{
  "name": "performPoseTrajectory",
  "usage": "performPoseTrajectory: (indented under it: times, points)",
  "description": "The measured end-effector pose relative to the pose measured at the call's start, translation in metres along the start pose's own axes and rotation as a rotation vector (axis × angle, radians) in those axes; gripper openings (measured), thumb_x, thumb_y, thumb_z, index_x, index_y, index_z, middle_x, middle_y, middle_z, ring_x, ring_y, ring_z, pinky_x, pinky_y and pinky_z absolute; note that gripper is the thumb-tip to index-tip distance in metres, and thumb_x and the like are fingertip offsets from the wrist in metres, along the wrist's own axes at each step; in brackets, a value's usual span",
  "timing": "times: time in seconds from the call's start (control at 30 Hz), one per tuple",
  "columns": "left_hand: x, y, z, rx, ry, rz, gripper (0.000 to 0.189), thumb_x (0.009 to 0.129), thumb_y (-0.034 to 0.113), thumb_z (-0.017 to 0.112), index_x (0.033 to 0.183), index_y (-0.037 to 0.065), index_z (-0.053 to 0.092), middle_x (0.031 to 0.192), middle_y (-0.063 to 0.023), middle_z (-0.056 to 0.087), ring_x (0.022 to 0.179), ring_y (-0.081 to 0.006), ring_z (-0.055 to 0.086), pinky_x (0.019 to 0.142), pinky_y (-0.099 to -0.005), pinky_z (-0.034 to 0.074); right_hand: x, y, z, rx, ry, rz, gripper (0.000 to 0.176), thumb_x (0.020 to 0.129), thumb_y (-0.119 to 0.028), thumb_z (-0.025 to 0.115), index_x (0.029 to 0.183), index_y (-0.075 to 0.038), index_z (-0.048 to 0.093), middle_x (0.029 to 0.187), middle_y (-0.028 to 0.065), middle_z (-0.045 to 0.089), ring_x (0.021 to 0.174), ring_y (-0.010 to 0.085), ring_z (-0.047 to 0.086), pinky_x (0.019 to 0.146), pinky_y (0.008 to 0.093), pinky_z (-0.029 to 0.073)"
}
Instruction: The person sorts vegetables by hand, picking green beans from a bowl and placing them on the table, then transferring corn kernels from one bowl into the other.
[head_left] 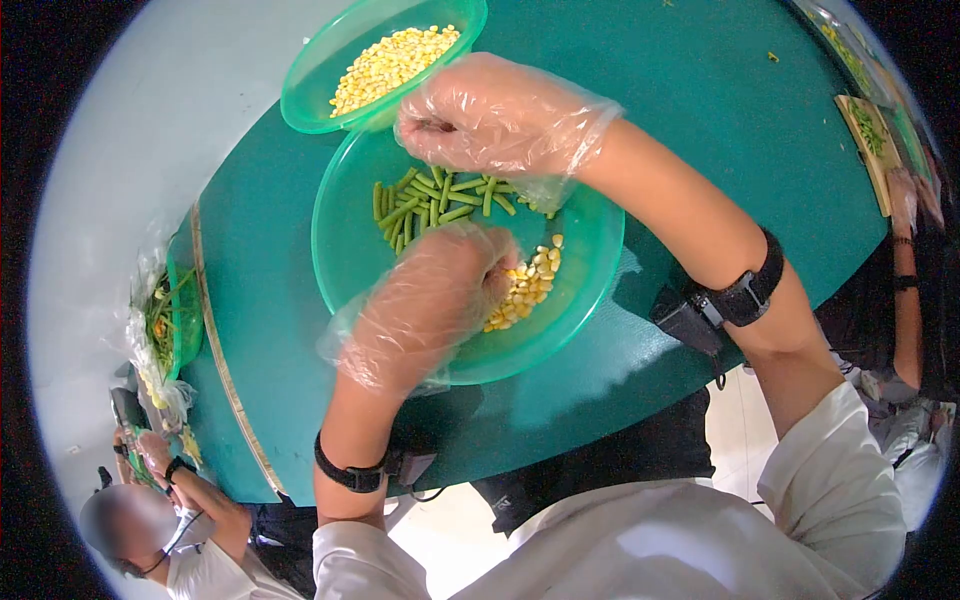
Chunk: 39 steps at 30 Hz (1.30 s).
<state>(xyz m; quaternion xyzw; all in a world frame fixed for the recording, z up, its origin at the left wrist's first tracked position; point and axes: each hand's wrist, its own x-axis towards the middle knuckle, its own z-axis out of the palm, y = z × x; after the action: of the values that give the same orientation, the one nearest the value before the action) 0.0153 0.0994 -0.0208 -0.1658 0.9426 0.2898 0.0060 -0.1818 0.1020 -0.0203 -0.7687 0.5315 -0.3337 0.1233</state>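
Observation:
A large green bowl (600, 255) stands on the green table, with cut green beans (425, 205) at its far side and yellow corn kernels (535, 285) at its near right. My left hand (435, 285), in a clear plastic glove, is over the bowl beside the kernels, its fingers curled together; what they hold is hidden. My right hand (490, 110), also gloved, is closed above the bowl's far rim, next to a second green bowl (300, 85) that holds more corn kernels (390, 68). Whatever is inside the right hand cannot be made out.
At the left edge of the table (240, 380) lies a green basket (187, 320) with plastic and vegetable scraps. A co-worker sits at the lower left. Another person's gloved hand is at the far right, beside a wooden board (865, 155) with chopped greens.

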Motion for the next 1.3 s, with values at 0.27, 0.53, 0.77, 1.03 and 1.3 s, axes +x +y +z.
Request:
performPoseTrajectory:
  times: [0.27, 0.53, 0.77, 1.03, 1.3]
  points:
    - [-0.002, -0.003, 0.003, 0.061, 0.023, -0.035, 0.011, 0.084, 0.01, 0.067, 0.091, 0.001, 0.066, 0.079, -0.0218, 0.064, 0.075, -0.0404, 0.064, 0.071, -0.0465, 0.049, 0.001, -0.002, -0.001, -0.046, -0.03, 0.029, 0.023, 0.092, -0.024, 0.06, 0.09, -0.002, 0.064, 0.079, 0.0196, 0.063, 0.074, 0.0391, 0.06, 0.071, 0.0444, 0.049]
    - [-0.003, -0.005, 0.006, 0.059, 0.008, -0.071, 0.012, 0.083, 0.013, 0.069, 0.085, 0.001, 0.065, 0.076, -0.0206, 0.064, 0.073, -0.0381, 0.064, 0.069, -0.046, 0.049, 0.0, -0.002, 0.001, -0.026, -0.038, 0.044, 0.022, 0.092, -0.024, 0.061, 0.092, -0.002, 0.065, 0.078, 0.0185, 0.063, 0.073, 0.0386, 0.061, 0.072, 0.0434, 0.049]
    - [-0.003, -0.003, 0.002, 0.052, -0.03, -0.072, 0.013, 0.082, 0.013, 0.069, 0.084, 0.001, 0.064, 0.075, -0.0194, 0.063, 0.072, -0.0355, 0.064, 0.07, -0.0442, 0.05, 0.0, 0.0, 0.002, -0.05, -0.023, 0.006, 0.022, 0.093, -0.024, 0.061, 0.091, -0.002, 0.063, 0.076, 0.018, 0.062, 0.072, 0.0386, 0.059, 0.07, 0.0439, 0.049]
    - [-0.003, -0.002, 0.003, 0.109, 0.025, -0.033, 0.013, 0.084, 0.013, 0.069, 0.084, 0.0, 0.065, 0.077, -0.0192, 0.065, 0.073, -0.0362, 0.064, 0.07, -0.0448, 0.05, 0.001, -0.006, -0.003, -0.057, -0.058, 0.044, 0.022, 0.093, -0.024, 0.061, 0.091, -0.002, 0.063, 0.077, 0.0192, 0.061, 0.073, 0.0397, 0.058, 0.072, 0.044, 0.048]
    - [0.002, -0.009, -0.02, -0.124, 0.214, -0.098, 0.018, 0.091, 0.017, 0.07, 0.094, -0.001, 0.069, 0.082, -0.016, 0.069, 0.074, -0.0267, 0.066, 0.074, -0.0397, 0.052, 0.001, -0.006, 0.0, -0.045, -0.069, 0.076, 0.022, 0.093, -0.023, 0.06, 0.091, -0.001, 0.064, 0.083, 0.021, 0.063, 0.078, 0.0423, 0.059, 0.075, 0.0457, 0.049]
